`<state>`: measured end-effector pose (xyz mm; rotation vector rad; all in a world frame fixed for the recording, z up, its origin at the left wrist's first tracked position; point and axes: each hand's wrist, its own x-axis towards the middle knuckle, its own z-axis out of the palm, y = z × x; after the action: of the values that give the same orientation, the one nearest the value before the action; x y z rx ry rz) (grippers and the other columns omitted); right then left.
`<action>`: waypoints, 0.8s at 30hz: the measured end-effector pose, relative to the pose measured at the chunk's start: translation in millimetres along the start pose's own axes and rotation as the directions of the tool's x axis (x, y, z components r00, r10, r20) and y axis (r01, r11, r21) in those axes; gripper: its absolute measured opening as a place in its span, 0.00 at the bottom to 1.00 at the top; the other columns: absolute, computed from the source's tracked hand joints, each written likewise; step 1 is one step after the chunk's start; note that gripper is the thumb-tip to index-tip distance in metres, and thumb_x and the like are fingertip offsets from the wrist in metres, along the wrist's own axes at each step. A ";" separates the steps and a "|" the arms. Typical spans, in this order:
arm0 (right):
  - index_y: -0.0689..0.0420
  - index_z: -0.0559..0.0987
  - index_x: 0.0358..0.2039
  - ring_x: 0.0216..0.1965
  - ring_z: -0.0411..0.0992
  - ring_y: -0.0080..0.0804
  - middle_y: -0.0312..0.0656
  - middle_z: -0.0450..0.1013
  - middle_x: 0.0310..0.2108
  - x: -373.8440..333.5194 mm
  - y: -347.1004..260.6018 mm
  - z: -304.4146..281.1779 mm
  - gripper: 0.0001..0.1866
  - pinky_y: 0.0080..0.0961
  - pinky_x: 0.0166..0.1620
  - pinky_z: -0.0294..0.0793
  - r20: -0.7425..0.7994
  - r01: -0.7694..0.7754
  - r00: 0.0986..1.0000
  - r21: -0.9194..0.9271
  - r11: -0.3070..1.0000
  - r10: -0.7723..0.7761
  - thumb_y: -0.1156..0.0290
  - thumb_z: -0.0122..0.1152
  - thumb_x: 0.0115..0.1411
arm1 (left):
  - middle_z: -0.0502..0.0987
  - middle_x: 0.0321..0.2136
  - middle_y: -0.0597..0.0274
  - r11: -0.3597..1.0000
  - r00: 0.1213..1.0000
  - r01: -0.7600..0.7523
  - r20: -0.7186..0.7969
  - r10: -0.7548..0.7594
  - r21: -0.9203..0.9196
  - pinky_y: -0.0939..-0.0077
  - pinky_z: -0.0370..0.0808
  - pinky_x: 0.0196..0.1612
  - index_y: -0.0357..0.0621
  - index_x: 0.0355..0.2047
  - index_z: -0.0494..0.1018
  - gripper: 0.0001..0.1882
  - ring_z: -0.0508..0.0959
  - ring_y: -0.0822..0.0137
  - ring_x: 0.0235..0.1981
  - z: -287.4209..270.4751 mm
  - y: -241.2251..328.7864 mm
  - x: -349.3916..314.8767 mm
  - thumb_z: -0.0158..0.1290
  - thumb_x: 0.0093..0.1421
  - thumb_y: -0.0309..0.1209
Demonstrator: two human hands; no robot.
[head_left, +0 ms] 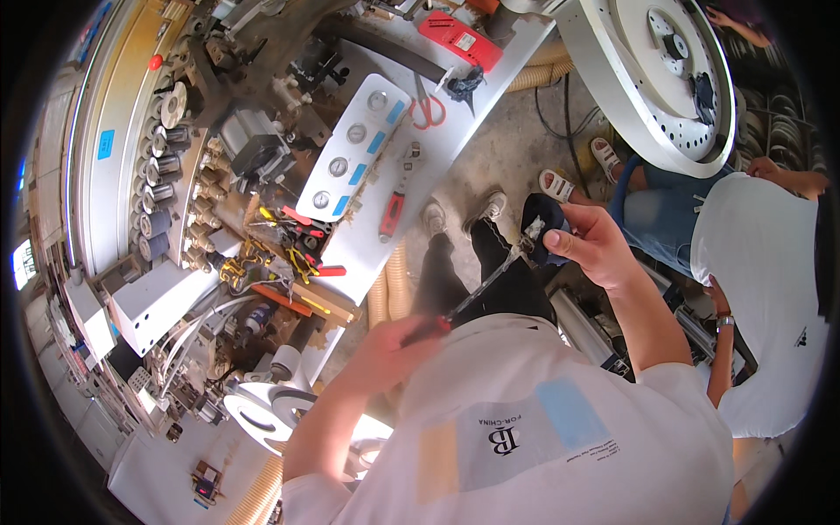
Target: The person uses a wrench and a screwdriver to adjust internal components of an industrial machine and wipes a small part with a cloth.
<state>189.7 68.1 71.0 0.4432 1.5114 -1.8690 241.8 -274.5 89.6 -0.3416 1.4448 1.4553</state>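
Observation:
My left hand (pixel 395 352), slightly blurred, is closed around the red and black handle of a screwdriver-like tool (pixel 472 296). The tool's long thin metal shaft slants up to the right. Its far end meets pale, shiny material on a dark rounded piece (pixel 542 215). That piece is pinched between the thumb and fingers of my right hand (pixel 588 247), in front of my dark trousers. Exactly what the dark piece is cannot be made out, and its underside is hidden. A thin pale strand hangs by the shaft's tip.
On the white workbench (pixel 429 188) lie red-handled scissors (pixel 428 110), a red-handled tool (pixel 392 217) and a red case (pixel 461 42). A gauge panel (pixel 357 136) stands behind pliers (pixel 302 258). A large round machine wheel (pixel 656 83) is far right. A person in white (pixel 761 297) stands at right.

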 end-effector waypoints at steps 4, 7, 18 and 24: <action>0.64 0.79 0.49 0.41 0.77 0.25 0.40 0.79 0.41 -6.1 -1.9 -15.7 0.18 0.25 0.47 0.76 -0.187 0.055 0.980 -0.103 0.993 -0.074 0.67 0.66 0.64 | 0.72 0.23 0.70 0.980 0.980 0.197 0.008 -0.197 0.005 0.85 0.62 0.22 0.36 0.45 0.77 0.11 0.67 0.81 0.21 -27.9 -8.7 -26.7 0.56 0.63 0.27; 0.61 0.78 0.46 0.40 0.78 0.30 0.43 0.78 0.41 -0.7 -32.0 -96.3 0.15 0.30 0.49 0.77 -0.569 0.350 0.772 0.008 0.937 -0.283 0.62 0.61 0.68 | 0.70 0.22 0.69 0.981 0.988 0.082 -0.111 -0.103 -0.176 0.84 0.60 0.19 0.38 0.47 0.75 0.13 0.66 0.79 0.18 -70.6 -70.4 -52.8 0.57 0.65 0.31; 0.57 0.79 0.49 0.37 0.72 0.20 0.34 0.77 0.38 155.0 136.5 -64.7 0.17 0.20 0.41 0.69 -0.441 -0.025 0.897 0.043 0.999 0.041 0.64 0.64 0.61 | 0.70 0.20 0.64 0.812 0.860 -0.330 -0.507 0.049 -0.481 0.78 0.65 0.20 0.38 0.49 0.69 0.14 0.66 0.72 0.16 9.0 -113.8 9.5 0.50 0.70 0.35; 0.57 0.79 0.47 0.28 0.67 0.18 0.31 0.75 0.33 290.6 203.2 -78.6 0.17 0.19 0.34 0.69 -0.447 0.000 0.892 0.148 0.989 0.067 0.66 0.66 0.58 | 0.71 0.20 0.63 0.849 0.779 -0.238 -0.615 -0.124 -0.472 0.79 0.64 0.21 0.37 0.50 0.69 0.12 0.66 0.72 0.15 9.4 -133.8 21.4 0.47 0.71 0.31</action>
<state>112.0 39.2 -282.5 1.0260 1.6464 -1.9421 340.9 -287.9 -2.3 -1.2494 1.5319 1.8925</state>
